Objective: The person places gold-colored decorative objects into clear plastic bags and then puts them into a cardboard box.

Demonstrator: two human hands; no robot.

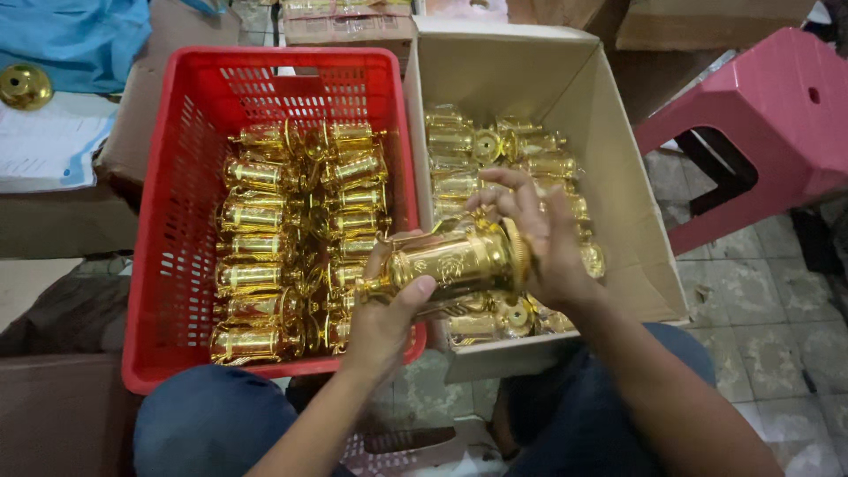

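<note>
A shiny gold metal vessel (455,261) with embossed pattern lies sideways between both hands, above the gap between two containers. My left hand (384,314) grips its narrow end from below, thumb on its body. My right hand (539,238) wraps its wide rim end, fingers curled over the top. A red plastic crate (168,212) on the left holds several similar gold pieces laid in two rows. A cardboard box (618,177) on the right holds several more gold pieces.
A pink plastic stool (768,115) stands at the right on a tiled floor (777,336). A blue bag (75,40) and a gold round part (24,86) lie at the top left. More cardboard boxes (349,26) sit behind. My knees are below.
</note>
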